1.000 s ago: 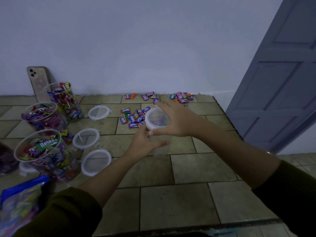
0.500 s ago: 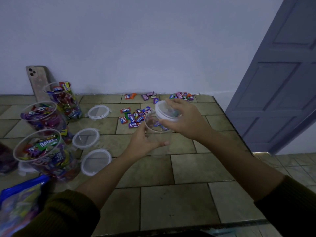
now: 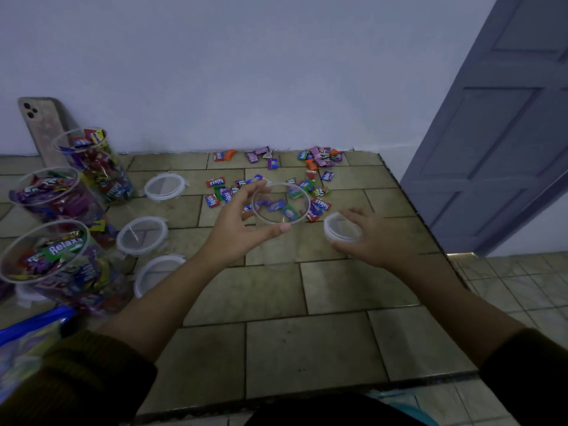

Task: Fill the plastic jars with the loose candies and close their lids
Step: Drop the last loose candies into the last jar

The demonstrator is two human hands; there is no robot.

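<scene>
Filled jars (image 3: 58,198) and loose lids (image 3: 143,235) are ranged along the tiled surface's (image 3: 307,348) left edge. Mid-surface, an empty jar (image 3: 281,216) is gripped by the left hand (image 3: 236,232), candies (image 3: 319,159) scattered behind; its lid (image 3: 341,230) is clasped by the right hand (image 3: 378,241).

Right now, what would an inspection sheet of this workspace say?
Surface: tiled counter, against a wall.
Job's things: empty jar upright, uncapped; its lid held beside it; three filled jars, open, left; three spare lids beside them; loose candies at the back.
Clutter: phone leaning on wall; blue bag, near left.
Hands: left hand grips the empty jar; right hand holds the lid.
Cables: nothing seen.
Surroundings: door and tiled floor, right.
</scene>
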